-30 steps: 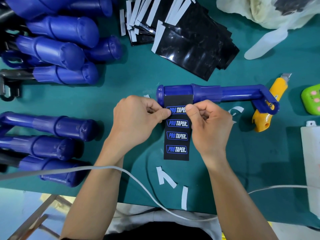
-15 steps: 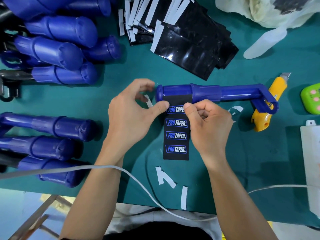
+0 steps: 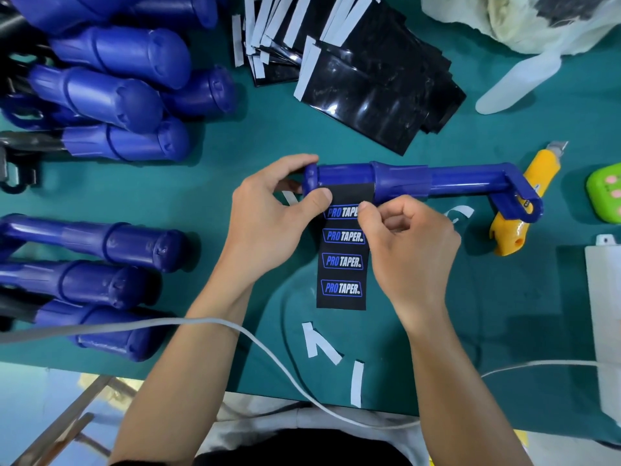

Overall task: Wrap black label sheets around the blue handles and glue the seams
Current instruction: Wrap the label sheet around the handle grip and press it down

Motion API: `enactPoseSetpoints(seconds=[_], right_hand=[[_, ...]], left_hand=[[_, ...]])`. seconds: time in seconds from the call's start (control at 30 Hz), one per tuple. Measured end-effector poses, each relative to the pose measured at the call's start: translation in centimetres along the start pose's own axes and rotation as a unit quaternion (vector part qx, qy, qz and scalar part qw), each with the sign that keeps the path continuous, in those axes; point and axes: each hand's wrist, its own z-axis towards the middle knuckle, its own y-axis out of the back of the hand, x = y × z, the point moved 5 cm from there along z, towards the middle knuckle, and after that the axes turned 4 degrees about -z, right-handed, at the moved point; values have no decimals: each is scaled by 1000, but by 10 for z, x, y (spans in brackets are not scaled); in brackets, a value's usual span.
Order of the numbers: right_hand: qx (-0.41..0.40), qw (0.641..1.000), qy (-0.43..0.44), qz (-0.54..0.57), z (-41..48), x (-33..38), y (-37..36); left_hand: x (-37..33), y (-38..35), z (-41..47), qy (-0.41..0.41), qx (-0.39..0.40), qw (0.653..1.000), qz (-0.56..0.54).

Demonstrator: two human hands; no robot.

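Blue handle (image 3: 403,179): lies crosswise mid-table (image 3: 215,183), hook end to the right, over the knife (image 3: 524,203).
Label (image 3: 342,264): black, top edge on the handle's grip, the rest flat on the table toward the person; four PRO TAPER logos.
Left hand (image 3: 268,223): grips the handle's left end, thumb pressing the label's top left corner.
Right hand (image 3: 410,243): curled, pinching the label's right edge by the first logo.
Sheets (image 3: 369,95): black stack beyond the handle.
Other handles (image 3: 111,95): piled at left.

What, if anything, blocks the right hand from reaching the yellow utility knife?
Probably yes, it can reach. Only a paper scrap lies between the right hand and the utility knife. But the hooked end of the blue handle lies across the knife's middle, and the hand is pinching the label sheet.
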Motion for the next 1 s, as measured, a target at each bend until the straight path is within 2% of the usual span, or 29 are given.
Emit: enactPoseSetpoints(seconds=[0.07,0.17,0.3,0.43,0.6,0.8,0.9,1.0], right_hand=[[-37,999,9,-15,0,1,8],[-72,996,54,20,3,10,24],[-39,984,162,-60,14,27,23],[33,983,151,-103,21,29,5],[14,985,155,-78,22,26,3],[13,985,158,-65,24,23,2],[7,985,159,-61,25,22,2],[1,985,160,-57,24,22,2]], left_hand=[[1,0,1,2,3,1000,-4],[2,0,1,7,9,1000,-17],[2,0,1,19,2,999,-48],[4,-3,1,30,-23,997,-61],[2,-10,3,34,-43,996,-64],[1,-11,3,31,-29,996,-73],[1,-8,5,39,6,995,-87],[2,-1,8,58,79,988,-116]])
